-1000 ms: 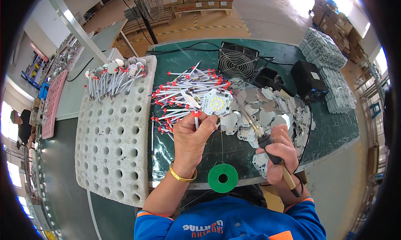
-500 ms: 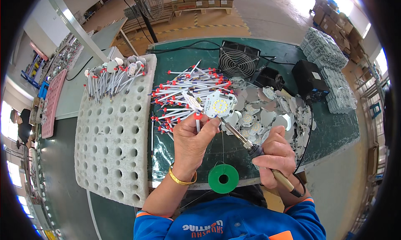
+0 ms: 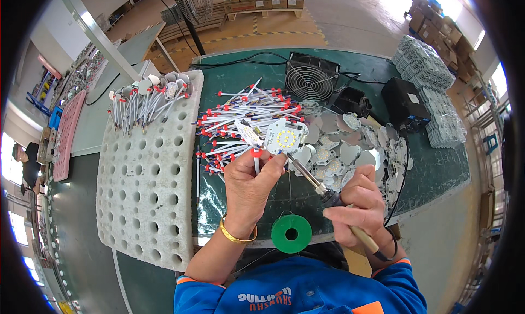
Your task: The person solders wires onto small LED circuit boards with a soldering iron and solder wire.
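Observation:
My left hand (image 3: 250, 174) is closed around a white sleeved wire with a red collar (image 3: 256, 153) and steadies an LED circuit board (image 3: 286, 137), white with yellow chips. A second LED board (image 3: 248, 132) stands tilted beside it. In my right hand (image 3: 358, 207) is a soldering iron (image 3: 328, 195), its metal tip meeting or nearly meeting the board's lower edge; exact contact is too small to tell. Thin solder wire rises from a green spool (image 3: 291, 233) below my hands toward the board. Behind my left hand lies a heap of red-collared wires (image 3: 240, 114).
Loose boards and grey plates (image 3: 339, 150) cover the right of the green table (image 3: 437, 172). A black fan (image 3: 311, 79) and black box (image 3: 406, 105) stand behind, near stacked boards (image 3: 424, 62). At left, a white perforated foam tray (image 3: 136, 204) carries wired pieces (image 3: 147, 103).
The LED board and both hands have shifted very slightly, the board a little to the left. My grips look the same, and the iron's tip stays at the board's lower edge.

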